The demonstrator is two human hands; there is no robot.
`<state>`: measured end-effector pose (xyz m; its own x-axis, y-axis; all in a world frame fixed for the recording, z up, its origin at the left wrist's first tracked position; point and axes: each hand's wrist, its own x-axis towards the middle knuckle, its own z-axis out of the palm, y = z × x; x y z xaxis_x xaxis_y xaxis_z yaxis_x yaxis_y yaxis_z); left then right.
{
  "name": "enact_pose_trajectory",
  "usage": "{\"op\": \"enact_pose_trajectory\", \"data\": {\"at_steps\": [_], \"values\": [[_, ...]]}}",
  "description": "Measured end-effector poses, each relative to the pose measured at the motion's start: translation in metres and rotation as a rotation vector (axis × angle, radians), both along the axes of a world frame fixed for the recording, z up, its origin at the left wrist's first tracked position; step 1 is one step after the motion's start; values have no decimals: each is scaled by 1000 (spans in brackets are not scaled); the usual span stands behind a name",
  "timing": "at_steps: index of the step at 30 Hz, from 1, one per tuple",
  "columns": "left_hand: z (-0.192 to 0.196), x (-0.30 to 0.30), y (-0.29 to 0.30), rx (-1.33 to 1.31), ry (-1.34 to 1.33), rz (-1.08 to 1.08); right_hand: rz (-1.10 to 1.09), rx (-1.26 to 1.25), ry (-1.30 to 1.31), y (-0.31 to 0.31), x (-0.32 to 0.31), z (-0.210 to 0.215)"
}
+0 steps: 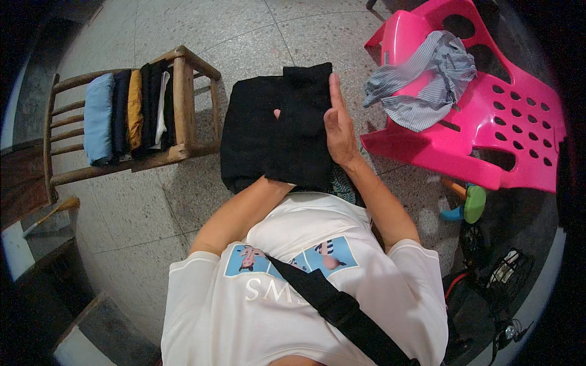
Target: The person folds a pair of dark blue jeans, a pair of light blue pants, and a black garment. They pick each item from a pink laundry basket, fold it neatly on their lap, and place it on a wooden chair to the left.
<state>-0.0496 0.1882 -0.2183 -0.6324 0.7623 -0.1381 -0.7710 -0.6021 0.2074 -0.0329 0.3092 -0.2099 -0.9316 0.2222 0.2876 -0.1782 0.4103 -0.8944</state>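
Note:
A black folded garment [256,131] lies across my lap, its cloth in flat layers. Along its right edge rests my right hand [342,131], held upright on its side with the fingers straight and the thumb against the cloth. My left hand [277,114] is tucked between the layers; only a small bit of skin shows near the middle, and the wrist goes in at the near edge. The cloth hides how its fingers are set. A patch of patterned fabric [343,185] peeks out beneath the garment by my right wrist.
Left, a wooden chair [180,104] bears a row of folded clothes [99,119] in light blue, dark, mustard and white. Right, a pink plastic chair [488,152] holds a crumpled striped shirt [421,79]. Beside it are a green-and-blue object [473,204] and a dark bicycle-like frame [506,274].

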Motion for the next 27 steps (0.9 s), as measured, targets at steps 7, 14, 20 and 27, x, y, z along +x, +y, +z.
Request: {"op": "enact_pose_trajectory", "data": {"at_steps": [7,14,20,27], "values": [[16,1,3,-46,1,13,66,689,-70,-2,-10,1],[24,-5,-29,-204,-138,-112,115,905,-47,-7,-10,5],[76,1,-49,-1367,1524,712,202,972,-42,0,-12,3],[46,33,-32,-1131,1923,-118,753,866,-31,66,-29,10]]}}
